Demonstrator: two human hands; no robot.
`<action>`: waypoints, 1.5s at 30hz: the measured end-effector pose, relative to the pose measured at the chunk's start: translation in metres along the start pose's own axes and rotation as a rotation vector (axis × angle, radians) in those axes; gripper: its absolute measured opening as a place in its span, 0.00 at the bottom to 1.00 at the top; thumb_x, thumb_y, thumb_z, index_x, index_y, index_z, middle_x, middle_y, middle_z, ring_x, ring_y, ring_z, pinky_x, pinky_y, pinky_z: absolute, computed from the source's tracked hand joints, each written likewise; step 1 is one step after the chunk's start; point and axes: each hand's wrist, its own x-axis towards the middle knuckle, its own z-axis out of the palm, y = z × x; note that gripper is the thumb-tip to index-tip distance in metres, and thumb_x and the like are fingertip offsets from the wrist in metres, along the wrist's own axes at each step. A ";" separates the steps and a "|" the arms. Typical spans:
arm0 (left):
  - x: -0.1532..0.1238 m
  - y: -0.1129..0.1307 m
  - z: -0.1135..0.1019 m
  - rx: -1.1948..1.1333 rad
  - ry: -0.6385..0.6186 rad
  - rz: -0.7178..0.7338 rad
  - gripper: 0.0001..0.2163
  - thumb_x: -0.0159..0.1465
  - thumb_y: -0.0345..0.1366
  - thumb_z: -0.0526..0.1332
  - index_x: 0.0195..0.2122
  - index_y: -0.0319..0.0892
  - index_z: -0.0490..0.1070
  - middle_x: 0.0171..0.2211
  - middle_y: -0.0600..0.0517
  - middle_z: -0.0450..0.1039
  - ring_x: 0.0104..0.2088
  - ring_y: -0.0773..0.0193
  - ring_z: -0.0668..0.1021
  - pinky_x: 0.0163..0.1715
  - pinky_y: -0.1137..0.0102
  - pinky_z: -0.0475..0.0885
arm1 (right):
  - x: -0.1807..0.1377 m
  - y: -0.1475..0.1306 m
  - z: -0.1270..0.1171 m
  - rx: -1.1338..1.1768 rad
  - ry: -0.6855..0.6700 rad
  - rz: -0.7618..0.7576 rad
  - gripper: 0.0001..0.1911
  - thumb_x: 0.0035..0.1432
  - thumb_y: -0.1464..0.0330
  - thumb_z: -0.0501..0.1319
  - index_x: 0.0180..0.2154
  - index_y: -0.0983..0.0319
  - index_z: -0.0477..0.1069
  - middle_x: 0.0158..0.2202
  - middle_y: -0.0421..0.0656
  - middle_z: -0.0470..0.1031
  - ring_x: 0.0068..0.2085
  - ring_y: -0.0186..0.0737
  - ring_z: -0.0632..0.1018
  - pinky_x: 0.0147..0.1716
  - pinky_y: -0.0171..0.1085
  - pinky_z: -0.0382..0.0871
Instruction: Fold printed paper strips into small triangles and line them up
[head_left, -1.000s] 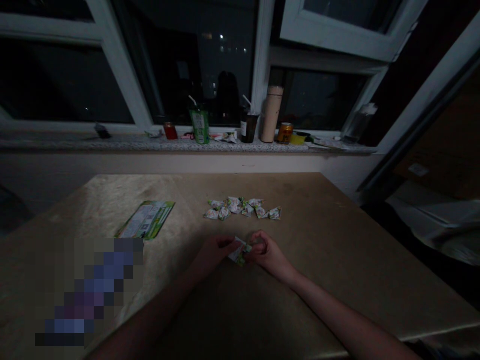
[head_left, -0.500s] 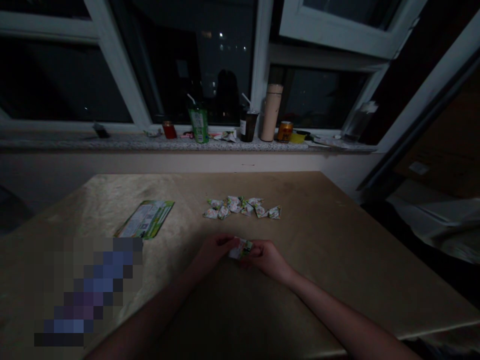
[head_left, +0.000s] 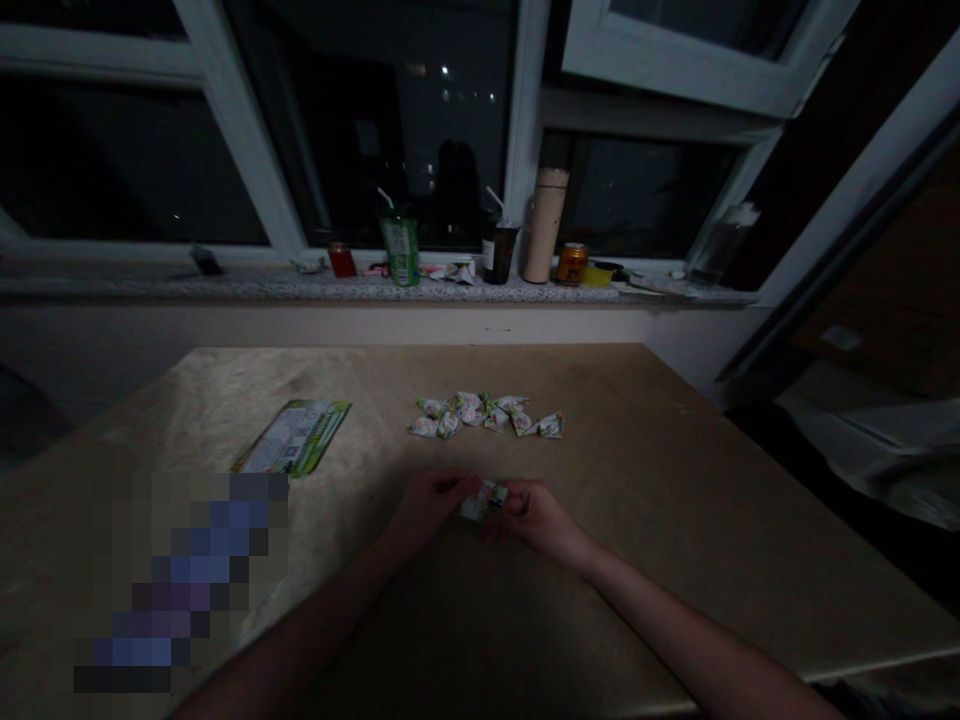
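Between my two hands is a small white and green candy wrapper [head_left: 477, 507], held just above the table. My left hand [head_left: 433, 502] pinches its left side, while the fingers of my right hand [head_left: 541, 518] close on its right side. Whether a candy is inside cannot be made out. Beyond my hands, several twist-wrapped candies [head_left: 471, 408] in the same white and green print lie in a loose cluster.
Left of the candies lies a flat green and white packet [head_left: 296, 440]. A blurred-out patch [head_left: 187, 570] covers something nearer me. On the windowsill [head_left: 450, 292] stand a green cup [head_left: 402, 250], a dark cup [head_left: 498, 255], a tall bottle [head_left: 546, 228] and an orange can [head_left: 572, 265].
The wrapper is turned slightly between my fingers. Both hands stay in nearly the same place, and the whole view shifts a little.
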 end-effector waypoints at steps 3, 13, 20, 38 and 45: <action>0.000 0.001 -0.005 -0.002 -0.092 0.017 0.16 0.55 0.46 0.60 0.34 0.40 0.78 0.31 0.51 0.79 0.33 0.56 0.78 0.33 0.70 0.69 | -0.001 -0.004 -0.001 0.029 0.037 -0.001 0.22 0.36 0.56 0.72 0.29 0.64 0.69 0.21 0.38 0.75 0.24 0.38 0.77 0.27 0.35 0.70; 0.000 0.000 -0.011 0.058 -0.212 -0.022 0.15 0.56 0.46 0.61 0.23 0.40 0.76 0.21 0.53 0.74 0.23 0.62 0.74 0.25 0.73 0.64 | -0.003 -0.009 -0.003 0.116 0.084 -0.020 0.22 0.36 0.58 0.73 0.29 0.64 0.69 0.22 0.38 0.76 0.23 0.34 0.75 0.27 0.33 0.68; 0.000 0.000 -0.012 0.020 -0.275 0.031 0.14 0.58 0.45 0.60 0.36 0.41 0.78 0.33 0.51 0.79 0.34 0.58 0.78 0.34 0.71 0.68 | -0.003 -0.007 -0.003 0.087 0.053 -0.038 0.23 0.35 0.57 0.73 0.28 0.64 0.69 0.23 0.38 0.76 0.23 0.35 0.76 0.25 0.32 0.68; -0.007 0.007 0.006 0.027 -0.137 0.050 0.14 0.56 0.45 0.62 0.30 0.38 0.78 0.28 0.51 0.78 0.31 0.56 0.77 0.30 0.71 0.67 | 0.001 0.001 -0.002 0.086 0.036 -0.012 0.22 0.36 0.56 0.72 0.27 0.63 0.67 0.21 0.38 0.75 0.23 0.36 0.76 0.26 0.33 0.68; -0.008 0.010 0.004 0.071 -0.092 0.037 0.14 0.57 0.44 0.60 0.31 0.39 0.78 0.28 0.52 0.77 0.32 0.56 0.76 0.31 0.71 0.66 | -0.003 -0.003 0.000 -0.333 0.214 -0.144 0.16 0.43 0.60 0.69 0.22 0.61 0.65 0.18 0.35 0.69 0.22 0.32 0.70 0.20 0.30 0.59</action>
